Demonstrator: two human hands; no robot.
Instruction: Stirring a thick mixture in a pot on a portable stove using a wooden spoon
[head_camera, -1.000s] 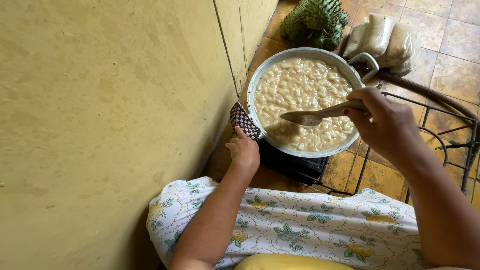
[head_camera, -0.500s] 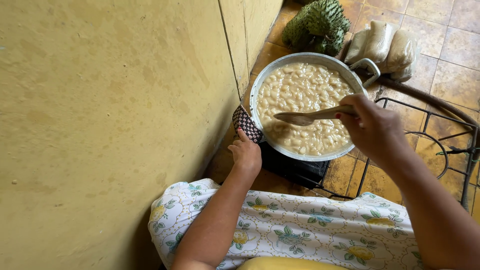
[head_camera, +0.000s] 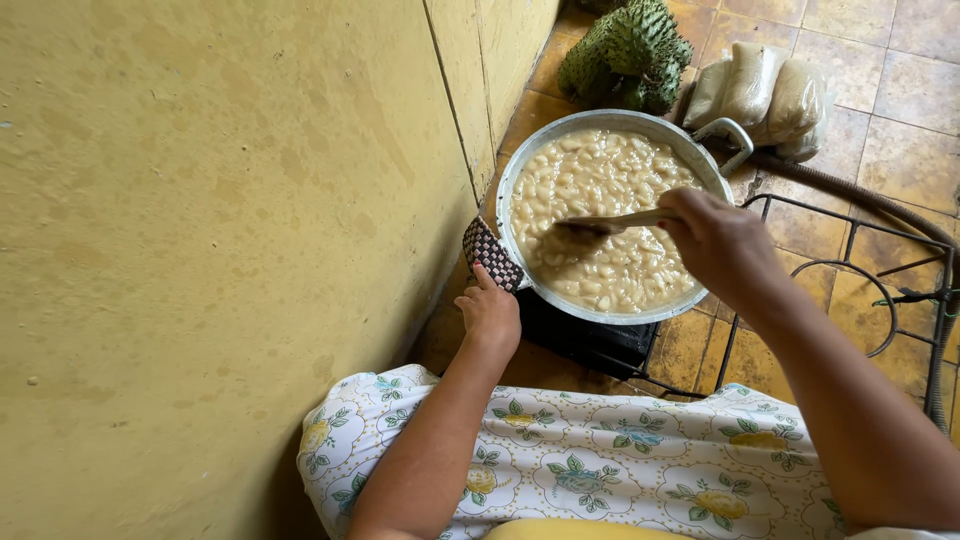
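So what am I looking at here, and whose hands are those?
The camera sits on a person's head and looks down, so both hands are theirs. The right hand holds a wooden spoon in a big metal pot full of pale lumps in creamy liquid. The left hand grips a checked cloth at the pot's rim. The pot sits low on a dark stand over a tiled floor, beside a yellow wall. Behind it lie spiky green fruits and filled bags.
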